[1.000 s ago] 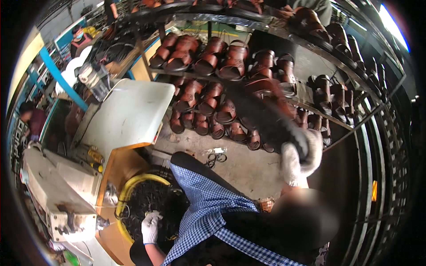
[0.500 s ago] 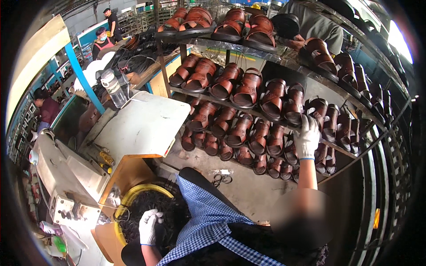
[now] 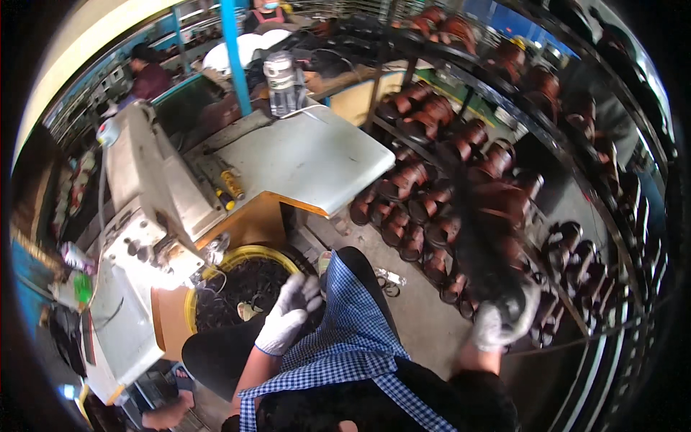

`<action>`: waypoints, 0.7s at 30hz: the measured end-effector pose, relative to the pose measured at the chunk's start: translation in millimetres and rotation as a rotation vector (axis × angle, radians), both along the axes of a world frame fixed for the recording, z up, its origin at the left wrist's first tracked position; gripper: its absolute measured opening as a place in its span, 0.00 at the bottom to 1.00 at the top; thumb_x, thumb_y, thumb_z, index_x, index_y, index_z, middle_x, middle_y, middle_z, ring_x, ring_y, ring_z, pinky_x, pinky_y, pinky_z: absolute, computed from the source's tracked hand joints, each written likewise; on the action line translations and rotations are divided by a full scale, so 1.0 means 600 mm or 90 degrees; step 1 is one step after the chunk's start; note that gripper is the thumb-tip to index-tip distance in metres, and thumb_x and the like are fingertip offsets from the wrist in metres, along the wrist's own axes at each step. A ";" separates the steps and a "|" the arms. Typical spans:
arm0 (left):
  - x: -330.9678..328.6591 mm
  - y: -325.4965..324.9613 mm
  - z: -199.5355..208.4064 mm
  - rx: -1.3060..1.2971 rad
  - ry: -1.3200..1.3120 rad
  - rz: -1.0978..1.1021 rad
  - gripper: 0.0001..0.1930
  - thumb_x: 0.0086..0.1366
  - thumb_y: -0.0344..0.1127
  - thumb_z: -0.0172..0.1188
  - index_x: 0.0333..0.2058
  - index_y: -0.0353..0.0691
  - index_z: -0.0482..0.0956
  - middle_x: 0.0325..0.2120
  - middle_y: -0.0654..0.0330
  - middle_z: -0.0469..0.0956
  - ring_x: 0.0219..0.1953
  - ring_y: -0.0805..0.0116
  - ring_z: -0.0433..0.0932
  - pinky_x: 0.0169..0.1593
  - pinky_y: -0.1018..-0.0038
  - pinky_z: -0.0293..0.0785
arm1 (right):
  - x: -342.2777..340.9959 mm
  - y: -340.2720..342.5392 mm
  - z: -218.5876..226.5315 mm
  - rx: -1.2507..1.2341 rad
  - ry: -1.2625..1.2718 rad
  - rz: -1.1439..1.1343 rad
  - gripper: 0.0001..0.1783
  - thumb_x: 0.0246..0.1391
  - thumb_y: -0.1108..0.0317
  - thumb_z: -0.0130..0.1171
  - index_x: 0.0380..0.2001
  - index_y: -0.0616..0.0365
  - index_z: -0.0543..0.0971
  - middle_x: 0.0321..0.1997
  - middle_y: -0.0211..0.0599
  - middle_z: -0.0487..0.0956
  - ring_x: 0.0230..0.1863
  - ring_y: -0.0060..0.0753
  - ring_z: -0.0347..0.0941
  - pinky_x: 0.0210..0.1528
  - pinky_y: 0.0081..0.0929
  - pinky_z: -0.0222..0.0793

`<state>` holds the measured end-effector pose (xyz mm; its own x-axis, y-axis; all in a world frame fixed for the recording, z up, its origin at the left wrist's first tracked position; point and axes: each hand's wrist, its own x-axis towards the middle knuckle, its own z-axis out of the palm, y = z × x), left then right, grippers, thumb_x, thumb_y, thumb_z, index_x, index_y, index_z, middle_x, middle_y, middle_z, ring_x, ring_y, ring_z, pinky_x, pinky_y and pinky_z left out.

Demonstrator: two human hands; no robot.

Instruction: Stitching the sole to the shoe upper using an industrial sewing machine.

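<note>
In my gloved right hand [image 3: 497, 327] is a brown sandal [image 3: 489, 259], gripped at one end and smeared by motion. Its dark sole shows on the left side, with the reddish-brown upper beyond it. My gloved left hand [image 3: 289, 315] hangs above my lap, fingers loosely spread and nothing in them. Beside that hand stands a yellow-rimmed basket [image 3: 253, 250] full of dark scraps. Brown sandals [image 3: 412, 178] line the shelves of a metal rack behind the held one.
On the left, a sewing machine [image 3: 155, 180] sits at a white-topped table [image 3: 317, 147]. The tabletop carries a clear bottle [image 3: 282, 83] and a yellow-handled tool [image 3: 230, 185]. A co-worker [image 3: 147, 75] sits at the far left; another [image 3: 266, 16] is at the back.
My right hand has come back from the rack with a sandal in it. My left hand has risen and moved right, away from the basket. The view has turned left.
</note>
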<state>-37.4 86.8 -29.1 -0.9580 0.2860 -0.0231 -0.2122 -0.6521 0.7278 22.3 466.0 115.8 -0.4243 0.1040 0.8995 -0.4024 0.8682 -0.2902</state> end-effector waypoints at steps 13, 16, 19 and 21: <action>0.123 -0.151 0.055 0.100 0.067 0.212 0.59 0.51 0.67 0.69 0.72 0.40 0.51 0.71 0.51 0.55 0.72 0.50 0.57 0.72 0.52 0.58 | -0.132 -0.326 -0.172 -0.749 -0.790 1.016 0.55 0.40 0.69 0.75 0.71 0.61 0.59 0.70 0.44 0.68 0.70 0.42 0.64 0.70 0.42 0.62; 0.122 -0.161 0.056 -0.261 -0.138 0.171 0.57 0.51 0.62 0.74 0.70 0.37 0.54 0.69 0.49 0.60 0.69 0.53 0.62 0.71 0.55 0.60 | -0.155 -0.334 -0.229 -0.848 -0.785 0.977 0.58 0.39 0.70 0.74 0.74 0.56 0.54 0.76 0.43 0.59 0.74 0.43 0.58 0.74 0.45 0.57; 0.091 -0.161 0.073 -0.064 0.057 0.071 0.53 0.49 0.38 0.79 0.70 0.35 0.56 0.67 0.50 0.64 0.67 0.56 0.65 0.69 0.59 0.63 | -0.192 -0.325 -0.265 -0.932 -0.675 0.994 0.51 0.44 0.68 0.70 0.72 0.55 0.59 0.74 0.42 0.63 0.72 0.44 0.61 0.74 0.46 0.58; 0.058 -0.156 0.081 -0.071 0.071 0.050 0.54 0.48 0.34 0.79 0.70 0.34 0.55 0.66 0.50 0.65 0.67 0.57 0.66 0.68 0.60 0.64 | -0.224 -0.320 -0.277 -1.012 -0.657 0.901 0.46 0.47 0.64 0.67 0.70 0.56 0.61 0.72 0.41 0.66 0.69 0.48 0.65 0.71 0.51 0.62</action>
